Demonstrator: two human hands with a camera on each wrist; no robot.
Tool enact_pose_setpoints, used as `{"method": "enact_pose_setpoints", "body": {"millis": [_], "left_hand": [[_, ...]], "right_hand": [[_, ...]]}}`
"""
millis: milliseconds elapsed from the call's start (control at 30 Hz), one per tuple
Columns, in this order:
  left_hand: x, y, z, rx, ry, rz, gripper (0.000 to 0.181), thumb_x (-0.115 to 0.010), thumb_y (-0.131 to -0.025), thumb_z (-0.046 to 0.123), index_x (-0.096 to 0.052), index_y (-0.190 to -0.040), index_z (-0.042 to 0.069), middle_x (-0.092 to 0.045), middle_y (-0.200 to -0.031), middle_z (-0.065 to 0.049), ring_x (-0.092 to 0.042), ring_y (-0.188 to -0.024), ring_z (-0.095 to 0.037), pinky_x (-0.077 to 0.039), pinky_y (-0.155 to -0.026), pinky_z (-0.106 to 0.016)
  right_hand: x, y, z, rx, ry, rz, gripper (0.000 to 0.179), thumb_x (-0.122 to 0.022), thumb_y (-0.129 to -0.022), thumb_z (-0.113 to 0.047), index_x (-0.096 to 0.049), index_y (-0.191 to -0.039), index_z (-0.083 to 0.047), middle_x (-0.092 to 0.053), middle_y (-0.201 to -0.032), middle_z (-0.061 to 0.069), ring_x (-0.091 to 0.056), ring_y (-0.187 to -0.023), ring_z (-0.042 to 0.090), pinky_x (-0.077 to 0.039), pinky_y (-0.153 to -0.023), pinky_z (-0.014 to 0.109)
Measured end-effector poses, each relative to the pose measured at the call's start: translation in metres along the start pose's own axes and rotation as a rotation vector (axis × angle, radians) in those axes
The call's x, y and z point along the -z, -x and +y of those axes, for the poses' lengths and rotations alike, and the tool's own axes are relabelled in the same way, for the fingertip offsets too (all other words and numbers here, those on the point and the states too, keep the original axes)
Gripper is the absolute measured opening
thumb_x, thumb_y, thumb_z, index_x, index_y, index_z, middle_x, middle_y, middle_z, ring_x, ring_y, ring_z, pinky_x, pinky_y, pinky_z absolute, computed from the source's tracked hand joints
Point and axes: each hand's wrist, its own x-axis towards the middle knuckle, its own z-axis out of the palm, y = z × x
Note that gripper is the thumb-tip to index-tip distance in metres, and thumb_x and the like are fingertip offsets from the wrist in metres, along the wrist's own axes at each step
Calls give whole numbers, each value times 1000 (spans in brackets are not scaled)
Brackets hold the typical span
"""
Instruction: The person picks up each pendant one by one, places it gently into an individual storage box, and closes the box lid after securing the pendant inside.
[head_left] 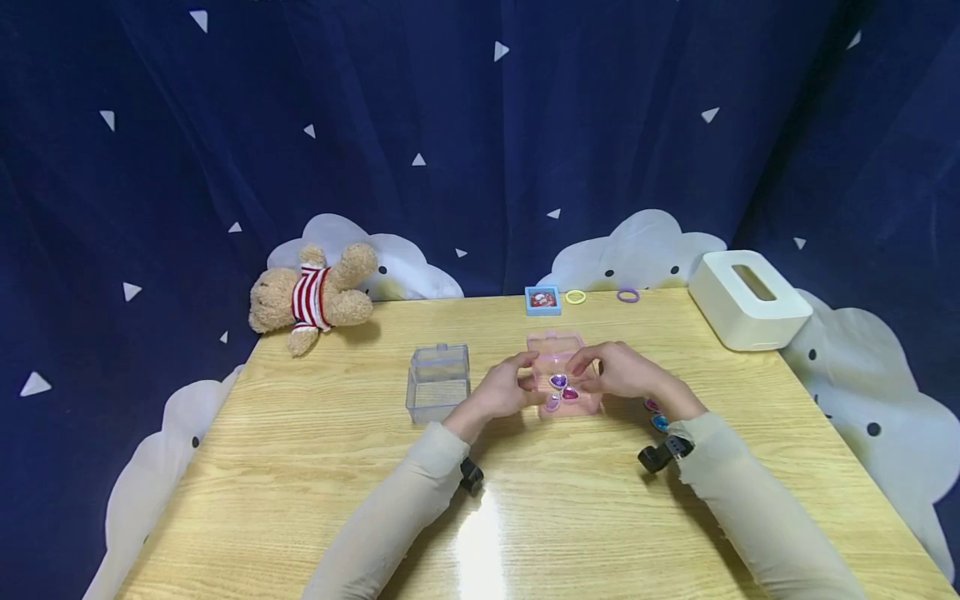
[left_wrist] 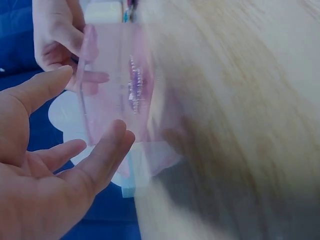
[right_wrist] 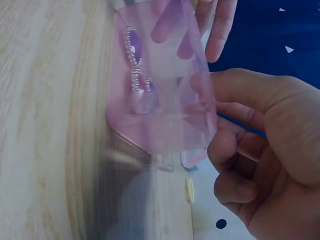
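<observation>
Left hand (head_left: 504,387) is loosely spread beside the pink plastic box (head_left: 581,408), mid-table with jewels (head_left: 570,393) inside. Right hand (head_left: 624,371) half curls at its right wall; honestly can't tell if it's pinching. Gray box (head_left: 437,414) just left, wide tabletop (head_left: 585,517) nearside.

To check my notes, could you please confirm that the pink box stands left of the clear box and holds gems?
Not quite: the head view shows the pink box to the right of the clear box, not the left; it does hold gems.
</observation>
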Motion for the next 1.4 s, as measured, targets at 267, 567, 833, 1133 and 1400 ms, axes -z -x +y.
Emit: {"method": "enact_pose_setpoints", "body": {"millis": [267,567,833,1133,1400], "left_hand": [[13,7,8,-30,65,7,79,-80,-84,20,-41,-152,14,-49,-151,-11,-62,-123,-31,-58,-88,-29],[37,21,6,-112,94,16,59,-76,-89,20,-53,-143,12,-56,-143,-16,-62,-123,-35,-56,-95,-38],[61,38,-5,-150,88,47,47,-74,-91,17,-60,-135,10,-63,-134,-14,-65,-117,-35,-56,-94,-38],[91,64,-33,-130,113,67,47,-73,-92,17,-59,-137,11,-59,-141,-10,-62,-122,-34,-57,-94,-38],[109,81,-47,-91,169,140,49,-74,-90,16,-60,-136,8,-59,-141,-14,-61,-123,-35,-57,-91,-37]], "right_hand": [[12,5,-1,-19,-34,30,25,-76,-86,-16,-73,-111,-15,-74,-104,1,-61,-80,16,-50,-69,28],[23,12,2,-35,13,103,25,-78,-84,-16,-74,-109,-18,-75,-102,2,-57,-74,13,-48,-65,25],[33,20,9,-74,0,124,27,-77,-85,-21,-74,-112,-15,-74,-101,0,-56,-73,14,-47,-63,25],[37,26,26,-91,0,141,26,-78,-86,-23,-73,-111,-16,-74,-101,1,-58,-82,16,-47,-72,26],[36,33,39,-130,4,140,29,-75,-88,-21,-72,-115,-9,-74,-103,3,-61,-93,19,-47,-81,30]]}}
